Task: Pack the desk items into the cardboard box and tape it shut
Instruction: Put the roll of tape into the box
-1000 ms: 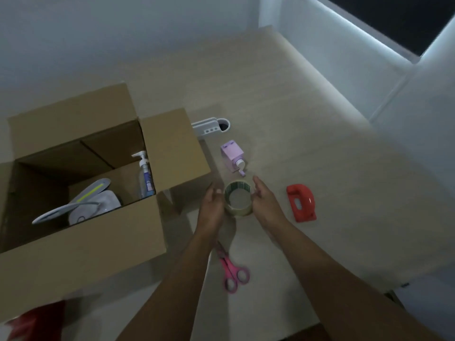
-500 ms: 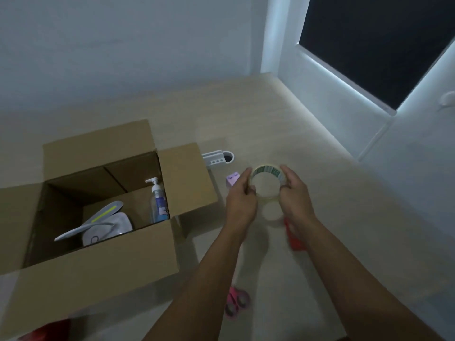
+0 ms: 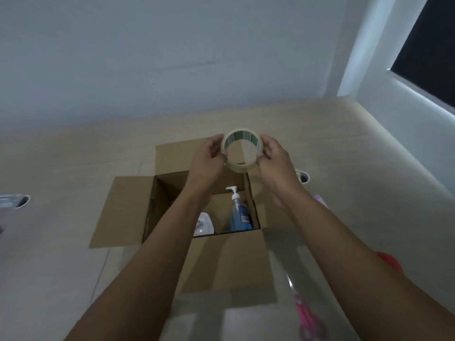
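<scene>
A roll of clear tape [image 3: 241, 150] is held up in the air between my left hand [image 3: 208, 158] and my right hand [image 3: 273, 161], above the far side of the open cardboard box [image 3: 123, 212]. All the box flaps lie open. Inside stand a blue pump bottle [image 3: 239, 212] and a white object [image 3: 204, 225], partly hidden by my left forearm. Pink scissors [image 3: 309, 318] lie on the desk at the lower right. A red item [image 3: 390, 263] and a purple item [image 3: 321, 200] peek out behind my right forearm.
A white round holder [image 3: 303, 177] sits on the desk to the right of the box. Another grey-white object [image 3: 13, 201] lies at the far left edge. A wall runs behind the desk and a dark window [image 3: 428, 50] is at the upper right.
Both hands lifted the tape roll off the desk and carried it left and up, over the box. The view swung so that the box is now in the middle.
</scene>
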`<state>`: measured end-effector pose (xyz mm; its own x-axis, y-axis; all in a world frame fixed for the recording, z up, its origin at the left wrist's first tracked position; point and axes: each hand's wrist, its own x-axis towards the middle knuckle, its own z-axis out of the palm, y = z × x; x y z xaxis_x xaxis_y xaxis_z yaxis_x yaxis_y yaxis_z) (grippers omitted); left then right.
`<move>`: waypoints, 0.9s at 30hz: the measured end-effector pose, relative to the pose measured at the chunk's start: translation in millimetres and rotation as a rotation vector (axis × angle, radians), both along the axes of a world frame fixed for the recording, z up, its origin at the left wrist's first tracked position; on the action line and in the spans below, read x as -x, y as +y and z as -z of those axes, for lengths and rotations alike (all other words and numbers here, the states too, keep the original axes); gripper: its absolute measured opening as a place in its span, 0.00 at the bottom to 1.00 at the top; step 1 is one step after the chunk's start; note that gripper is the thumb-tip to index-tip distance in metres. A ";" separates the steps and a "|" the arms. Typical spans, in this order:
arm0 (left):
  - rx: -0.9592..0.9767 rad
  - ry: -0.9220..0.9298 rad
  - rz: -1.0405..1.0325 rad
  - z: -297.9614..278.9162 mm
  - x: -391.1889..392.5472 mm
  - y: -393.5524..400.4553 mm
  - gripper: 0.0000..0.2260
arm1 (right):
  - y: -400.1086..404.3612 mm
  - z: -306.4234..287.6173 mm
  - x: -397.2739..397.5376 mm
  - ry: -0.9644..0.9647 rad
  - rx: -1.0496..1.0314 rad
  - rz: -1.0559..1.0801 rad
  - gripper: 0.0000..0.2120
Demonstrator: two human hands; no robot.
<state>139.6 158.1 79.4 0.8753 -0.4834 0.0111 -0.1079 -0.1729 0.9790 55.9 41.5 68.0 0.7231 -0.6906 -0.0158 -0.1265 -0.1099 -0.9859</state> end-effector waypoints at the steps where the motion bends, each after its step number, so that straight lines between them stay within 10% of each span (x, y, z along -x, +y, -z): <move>1: -0.004 -0.005 -0.035 7.8 -15.0 17.0 0.15 | 16.4 7.4 -16.3 0.015 -0.010 -0.026 0.20; 27: -0.682 0.271 -0.227 156.9 -131.9 96.4 0.18 | 130.3 191.4 -174.8 0.535 -0.201 -0.257 0.11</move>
<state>271.6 254.5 -77.5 0.8834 -0.1143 -0.4545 0.2311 -0.7375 0.6346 230.7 171.8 -123.3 0.7216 -0.4420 -0.5329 -0.6023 -0.0214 -0.7980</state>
